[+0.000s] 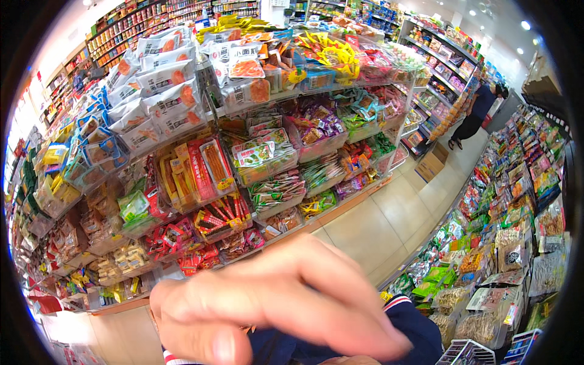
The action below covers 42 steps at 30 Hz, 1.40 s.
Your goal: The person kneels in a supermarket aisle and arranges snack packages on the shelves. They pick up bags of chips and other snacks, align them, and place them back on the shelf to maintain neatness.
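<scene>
Close to the camera a blurred hand, which looks like my left hand (269, 296), fills the bottom middle. Its fingers bend over toward the lower right, and the thumb lies apart at the lower left. I see nothing held in it. My right hand cannot be made out; a sliver of skin at the bottom edge is too cut off to identify. Navy clothing (417, 326) with red and white striped trim shows behind the hand. Beyond it, clear bins hold red packets (198, 260), long red and black snack packs (223, 216) and green-white packets (276, 191).
White snack pouches (171, 84) and yellow packets (335, 54) top the tiered shelf. A pale tiled aisle (378, 214) runs along its right. There, a cardboard box (431, 162) sits near a person in dark clothes (474, 112). Another packed display (488, 269) lines the right side.
</scene>
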Motion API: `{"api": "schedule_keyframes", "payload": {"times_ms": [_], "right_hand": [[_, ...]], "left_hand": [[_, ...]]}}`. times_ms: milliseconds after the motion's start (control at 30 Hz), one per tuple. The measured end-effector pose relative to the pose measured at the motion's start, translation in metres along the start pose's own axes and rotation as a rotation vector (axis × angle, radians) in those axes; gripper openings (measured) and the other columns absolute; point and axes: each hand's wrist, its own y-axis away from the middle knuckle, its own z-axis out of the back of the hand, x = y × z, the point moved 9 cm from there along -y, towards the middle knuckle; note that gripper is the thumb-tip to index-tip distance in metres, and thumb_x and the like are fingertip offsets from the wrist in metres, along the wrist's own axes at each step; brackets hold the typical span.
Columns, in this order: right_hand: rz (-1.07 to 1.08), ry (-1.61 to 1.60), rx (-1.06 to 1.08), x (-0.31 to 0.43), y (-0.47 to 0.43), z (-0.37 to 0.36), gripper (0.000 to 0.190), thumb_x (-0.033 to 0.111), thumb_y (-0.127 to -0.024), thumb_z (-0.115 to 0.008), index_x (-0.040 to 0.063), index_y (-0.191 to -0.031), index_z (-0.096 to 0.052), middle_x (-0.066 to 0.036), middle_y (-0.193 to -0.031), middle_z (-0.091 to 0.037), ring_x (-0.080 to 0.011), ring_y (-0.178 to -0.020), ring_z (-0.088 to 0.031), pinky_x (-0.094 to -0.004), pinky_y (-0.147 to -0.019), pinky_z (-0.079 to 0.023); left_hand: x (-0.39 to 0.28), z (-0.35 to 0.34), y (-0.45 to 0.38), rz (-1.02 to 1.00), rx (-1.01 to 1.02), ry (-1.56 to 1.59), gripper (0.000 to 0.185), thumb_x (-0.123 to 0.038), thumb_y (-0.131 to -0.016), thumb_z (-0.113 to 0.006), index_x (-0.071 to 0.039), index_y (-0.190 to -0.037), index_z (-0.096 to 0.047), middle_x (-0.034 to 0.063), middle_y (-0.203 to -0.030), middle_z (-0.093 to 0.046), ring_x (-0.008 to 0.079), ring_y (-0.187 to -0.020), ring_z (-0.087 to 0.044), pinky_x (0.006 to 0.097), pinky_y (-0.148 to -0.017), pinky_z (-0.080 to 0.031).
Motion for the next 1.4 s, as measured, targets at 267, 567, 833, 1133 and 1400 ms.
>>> {"api": "schedule_keyframes", "payload": {"times_ms": [267,567,833,1133,1400], "right_hand": [[-0.031,-0.112,-0.044,-0.011,-0.03,-0.037,0.022,0.023,-0.073,-0.062,0.007,-0.083,-0.074,-0.02,-0.095,-0.071,-0.0355,-0.092,-0.069,-0.0424,-0.084,-0.055],[-0.004,-0.176,-0.085,0.049,0.007,0.013,0.024,0.026,-0.076,-0.066,0.01,-0.093,-0.074,-0.016,-0.092,-0.073,-0.0316,-0.09,-0.07,-0.0406,-0.083,-0.055],[0.027,-0.167,-0.058,0.057,0.009,0.017,0.023,0.026,-0.078,-0.067,0.008,-0.091,-0.073,-0.017,-0.089,-0.072,-0.0325,-0.089,-0.07,-0.0417,-0.082,-0.055],[0.963,-1.035,-0.23,0.344,0.216,0.384,0.027,0.003,-0.092,-0.063,0.002,-0.119,-0.059,-0.002,-0.106,-0.063,-0.0109,-0.1,-0.06,-0.029,-0.092,-0.048],[1.971,-1.004,0.199,0.464,0.494,0.515,0.033,0.034,-0.095,-0.062,0.012,-0.119,-0.055,-0.01,-0.12,-0.054,-0.0298,-0.109,-0.056,-0.0454,-0.093,-0.048]], "left_hand": [[-0.002,-0.036,-0.024,-0.071,0.087,-0.088,0.035,-0.03,-0.102,-0.044,-0.008,-0.081,-0.062,0.0094,-0.092,-0.065,0.025,-0.088,-0.06,0.033,-0.082,-0.048],[-0.007,-0.022,-0.012,-0.083,0.066,-0.061,0.029,-0.025,-0.101,-0.046,-0.007,-0.084,-0.063,0.0094,-0.093,-0.064,0.0236,-0.088,-0.06,0.0321,-0.081,-0.048],[-0.032,0.002,0.021,-0.075,0.006,-0.044,0.024,-0.021,-0.099,-0.049,-0.006,-0.087,-0.063,0.0094,-0.094,-0.064,0.0223,-0.088,-0.06,0.0314,-0.081,-0.048],[-0.029,0.021,0.043,-0.052,-0.109,-0.155,0.019,-0.016,-0.098,-0.051,-0.006,-0.089,-0.064,0.0094,-0.095,-0.064,0.0209,-0.088,-0.06,0.0305,-0.08,-0.048],[-0.067,0.007,0.052,-0.107,-0.146,-0.236,0.015,-0.012,-0.096,-0.053,-0.005,-0.092,-0.065,0.0095,-0.096,-0.064,0.0196,-0.088,-0.06,0.0298,-0.08,-0.048]]}}
